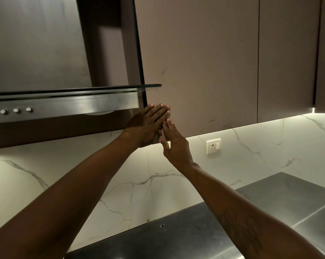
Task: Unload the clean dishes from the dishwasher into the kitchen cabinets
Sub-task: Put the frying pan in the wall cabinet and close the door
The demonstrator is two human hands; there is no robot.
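Two bare hands meet at the cabinet door (199, 71), a tall flat panel, shut, long axis upright, facing us. We see no handle; it looks stiff and smooth, best taken by its lower left edge. Our left hand (146, 126) lies flat, fingers together; our right hand (173, 144) spreads its fingers, holding nothing. The hood (64, 103) sits left, the counter (270, 202) below.

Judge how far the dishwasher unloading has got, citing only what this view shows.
Done: nothing provable; no dishes or dishwasher in view. In hand: left hand and right hand, both empty, at the shut cabinet door's lower left corner. Left: cannot tell.
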